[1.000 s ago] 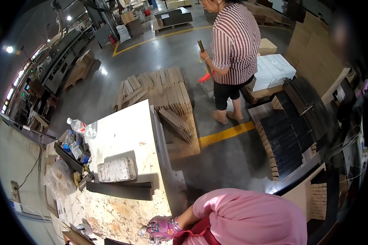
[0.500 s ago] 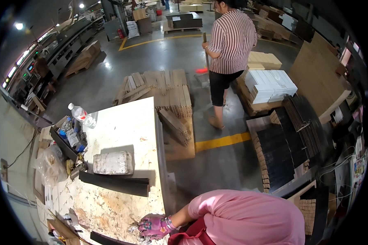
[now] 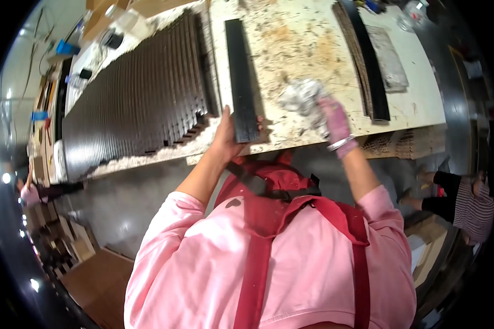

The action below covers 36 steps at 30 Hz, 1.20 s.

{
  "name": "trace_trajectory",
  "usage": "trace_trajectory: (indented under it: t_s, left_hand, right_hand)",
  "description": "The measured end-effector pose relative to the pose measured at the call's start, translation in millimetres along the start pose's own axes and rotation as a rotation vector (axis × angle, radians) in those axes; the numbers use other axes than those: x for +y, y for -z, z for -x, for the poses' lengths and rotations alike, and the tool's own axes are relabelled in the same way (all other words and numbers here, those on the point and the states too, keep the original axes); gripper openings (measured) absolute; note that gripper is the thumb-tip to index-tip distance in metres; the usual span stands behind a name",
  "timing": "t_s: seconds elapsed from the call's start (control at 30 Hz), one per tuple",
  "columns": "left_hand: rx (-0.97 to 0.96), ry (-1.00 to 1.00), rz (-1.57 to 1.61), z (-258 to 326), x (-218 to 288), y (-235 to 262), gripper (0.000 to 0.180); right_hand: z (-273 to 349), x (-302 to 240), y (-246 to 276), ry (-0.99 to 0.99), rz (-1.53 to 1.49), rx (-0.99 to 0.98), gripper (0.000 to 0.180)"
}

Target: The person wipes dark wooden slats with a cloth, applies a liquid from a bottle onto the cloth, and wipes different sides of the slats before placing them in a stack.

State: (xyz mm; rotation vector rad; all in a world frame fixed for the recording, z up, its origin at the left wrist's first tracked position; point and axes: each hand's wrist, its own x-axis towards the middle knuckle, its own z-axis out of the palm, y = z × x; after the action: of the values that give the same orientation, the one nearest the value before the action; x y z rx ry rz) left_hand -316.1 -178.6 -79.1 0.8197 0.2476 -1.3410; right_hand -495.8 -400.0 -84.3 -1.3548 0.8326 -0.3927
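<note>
Hands now over the bench: left hand (image 3: 228,137) grips black strip (image 3: 241,82), right hand (image 3: 335,120) seemingly clutches rag (image 3: 302,97).

Pkgs only:
- Clear plastic bottle (image 3: 413,10), top rt, at far corner of worktable; partly cut by frame edge.
- Brown cardboard cartons (image 3: 96,274), lower lt on floor; flat, plain, dim light.
- Smaller brown boxes (image 3: 66,241) just beyond them, stacked loosely, further lt.
- Pale carton stack (image 3: 429,253), lower rt, edges only, mostly hidden.
- Small blue box-like item (image 3: 66,48) on side bench, upper lt; too small to be sure.

Labels, signs, screens: none made out.
</note>
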Motion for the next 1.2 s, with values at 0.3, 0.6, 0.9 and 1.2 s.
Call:
trace_trajectory:
  t_s: [0.3, 0.6, 0.9, 1.2]
  left_hand:
    - [0.080, 0.015, 0.035, 47, -25, -23, 0.051]
    - [0.036, 0.215, -0.056, 92, -26, -11, 0.060]
    - [0.170, 0.221, -0.025, 103, -32, 32, 0.058]
    - [0.037, 0.229, 0.053, 74, -19, 9, 0.055]
  right_hand:
    - [32, -91, -92, 0.972, 0.899, -0.335, 0.029]
    - [-174, -52, -122, 0.599, 0.720, -0.259, 0.027]
    - [-64, -106, -164, 0.490, 1.334, -0.557, 0.032]
    - [-220, -66, -88, 0.363, 0.727, -0.620, 0.024]
